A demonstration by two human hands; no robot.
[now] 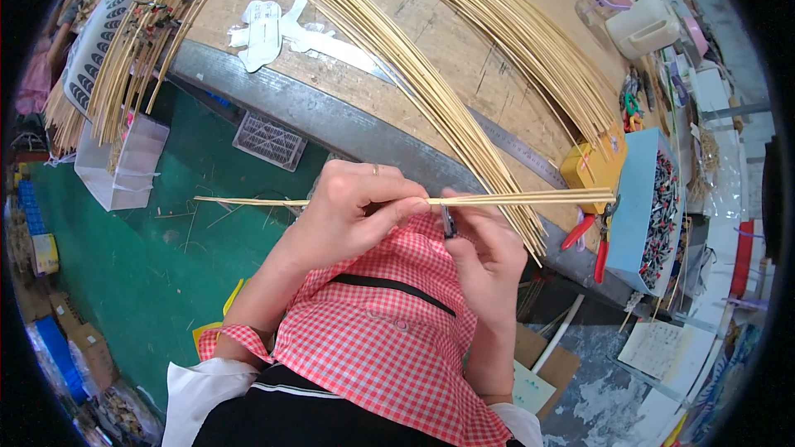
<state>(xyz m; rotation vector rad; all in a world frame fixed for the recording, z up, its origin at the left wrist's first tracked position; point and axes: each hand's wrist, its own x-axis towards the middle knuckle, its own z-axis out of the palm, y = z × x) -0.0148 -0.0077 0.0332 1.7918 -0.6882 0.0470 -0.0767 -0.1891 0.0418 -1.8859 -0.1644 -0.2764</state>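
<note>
A thin bundle of pale bamboo sticks (530, 198) lies level across my lap, its narrow end out to the left. Closed around its middle, my left hand (360, 203) pinches it between thumb and fingers. My right hand (489, 257) is closed just right of that, with a small dark metal clip (449, 222) between its thumb and fingers. The clip's upper end touches the underside of the sticks. Some of the right fingers are hidden behind the bundle.
Long bamboo sticks (414, 74) lie over the wooden table (364, 108), beside a steel ruler (517, 149). Red-handled pliers (602, 252) hang near a light blue box (629, 223) of small metal clips. At left, more sticks (132, 58) lean over a white bin (120, 170).
</note>
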